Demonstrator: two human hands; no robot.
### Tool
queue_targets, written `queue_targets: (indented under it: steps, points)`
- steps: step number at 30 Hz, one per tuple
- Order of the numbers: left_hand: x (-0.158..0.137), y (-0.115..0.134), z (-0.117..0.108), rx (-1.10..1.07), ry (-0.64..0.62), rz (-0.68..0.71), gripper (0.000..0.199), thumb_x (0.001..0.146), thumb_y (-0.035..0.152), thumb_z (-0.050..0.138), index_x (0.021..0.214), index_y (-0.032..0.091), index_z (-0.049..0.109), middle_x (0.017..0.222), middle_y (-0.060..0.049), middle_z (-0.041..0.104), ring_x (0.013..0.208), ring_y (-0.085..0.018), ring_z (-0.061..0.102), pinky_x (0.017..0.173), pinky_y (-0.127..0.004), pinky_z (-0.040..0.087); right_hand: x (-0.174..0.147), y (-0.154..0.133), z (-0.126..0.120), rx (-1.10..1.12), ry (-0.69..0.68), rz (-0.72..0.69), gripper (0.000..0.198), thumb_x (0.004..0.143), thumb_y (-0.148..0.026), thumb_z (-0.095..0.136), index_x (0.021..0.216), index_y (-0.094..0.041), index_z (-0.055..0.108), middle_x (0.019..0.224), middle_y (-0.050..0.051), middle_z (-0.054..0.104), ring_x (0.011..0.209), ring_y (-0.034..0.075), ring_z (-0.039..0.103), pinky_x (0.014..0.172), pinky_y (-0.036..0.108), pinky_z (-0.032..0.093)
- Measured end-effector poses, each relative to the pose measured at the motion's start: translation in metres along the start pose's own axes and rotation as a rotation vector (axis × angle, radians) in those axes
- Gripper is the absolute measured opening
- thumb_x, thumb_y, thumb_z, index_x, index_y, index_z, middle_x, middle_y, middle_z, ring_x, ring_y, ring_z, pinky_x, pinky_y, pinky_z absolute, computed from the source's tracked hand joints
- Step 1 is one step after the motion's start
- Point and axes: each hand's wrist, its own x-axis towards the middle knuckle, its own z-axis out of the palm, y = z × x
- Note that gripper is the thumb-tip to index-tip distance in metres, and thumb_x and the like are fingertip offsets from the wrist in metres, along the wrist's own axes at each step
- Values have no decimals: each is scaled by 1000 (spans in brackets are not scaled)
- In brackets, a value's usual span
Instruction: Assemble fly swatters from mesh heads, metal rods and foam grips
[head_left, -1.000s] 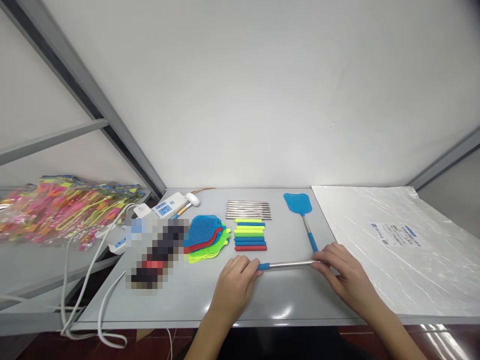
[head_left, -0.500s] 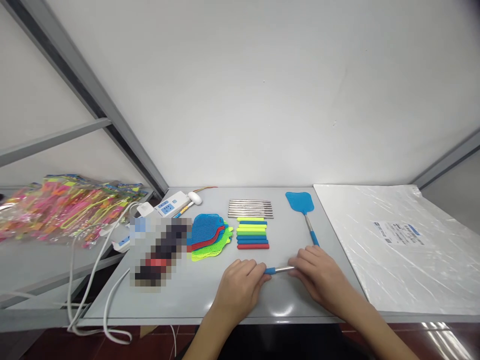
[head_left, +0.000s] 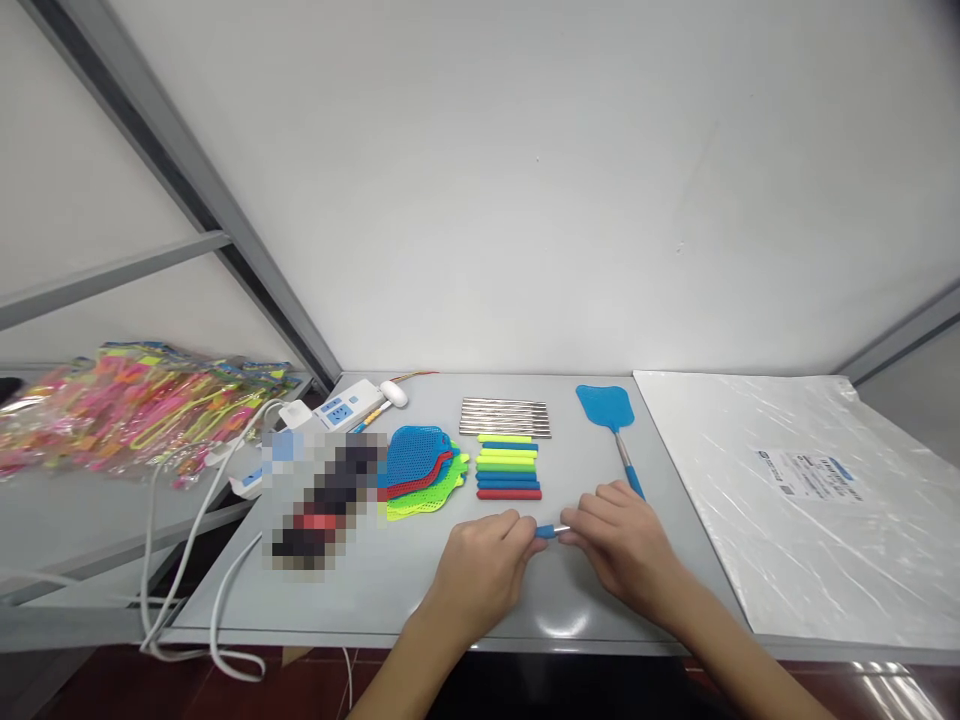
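Note:
My left hand [head_left: 484, 565] is closed round a blue handle grip [head_left: 544, 532] above the front of the table. From the grip's right end a short stretch of metal rod [head_left: 561, 528] shows, and my right hand [head_left: 622, 545] is closed on that rod. Most of both parts is hidden inside my fingers. Beyond my right hand lies a blue fly swatter [head_left: 606, 405] with a metal shaft and blue grip. Behind my hands, coloured handle grips [head_left: 508, 494] lie in a row, with several metal rods [head_left: 504, 417] above them. Left of these is a fanned stack of perforated swatter heads [head_left: 416, 455].
A white foam-wrapped sheet [head_left: 795, 550] with a label covers the table's right side. At the left are a power strip [head_left: 352, 403], white cables [head_left: 217, 600] and a pixelated dark item [head_left: 322, 500]. Bagged colourful goods [head_left: 172, 400] lie on the left shelf. A wall stands behind.
My right hand has moved left toward my left hand, so less of the metal rod shows between them. The view has shifted slightly.

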Motion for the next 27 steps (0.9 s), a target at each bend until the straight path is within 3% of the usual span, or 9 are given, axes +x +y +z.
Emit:
queue_targets:
  steps: [5,10,13,15,18,22,27]
  points:
    - [3,0,-2,31,-58,-11,25,98,27,38,78,19,51,69,1,57,60,-15,51,53,-29,25,-2,2,6,-11,10,4,13,95,-23,49,88,-19,60,68,1,54,67,16,39,64,31,28]
    - [11,9,-12,93,-222,10,16,93,18,43,81,21,53,72,0,60,63,-20,55,58,-32,27,-7,-5,22,14,-45,40,21,96,-25,47,81,-19,60,66,1,53,65,16,41,64,31,31]
    - [15,12,-21,88,-261,-41,20,97,23,37,86,23,54,75,0,61,64,-20,57,58,-32,27,-9,-6,24,91,-13,133,13,94,-29,52,97,-20,61,74,1,56,71,17,47,67,31,36]
    - [15,12,-28,81,-266,-80,24,100,30,33,89,25,54,76,1,61,63,-20,57,56,-31,26,-10,-3,18,165,26,187,19,92,-33,57,106,-20,59,79,2,58,74,17,50,68,30,39]
    - [13,11,-37,78,-275,-117,26,101,36,31,91,27,53,75,3,59,62,-19,57,54,-30,25,-11,4,5,316,-32,288,12,94,-33,54,93,-22,58,77,1,58,72,16,53,66,29,41]
    - [10,12,-40,67,-293,-116,27,101,34,32,85,25,52,75,3,60,62,-19,56,55,-30,26,-11,6,-4,467,-178,426,20,97,-33,45,84,-23,56,76,-1,58,72,15,54,66,28,41]
    - [9,22,-29,43,-305,-123,24,100,36,36,88,23,52,79,2,64,64,-20,59,56,-29,27,-8,-7,2,489,-210,427,23,98,-35,43,81,-22,55,75,-1,57,72,15,53,67,29,40]
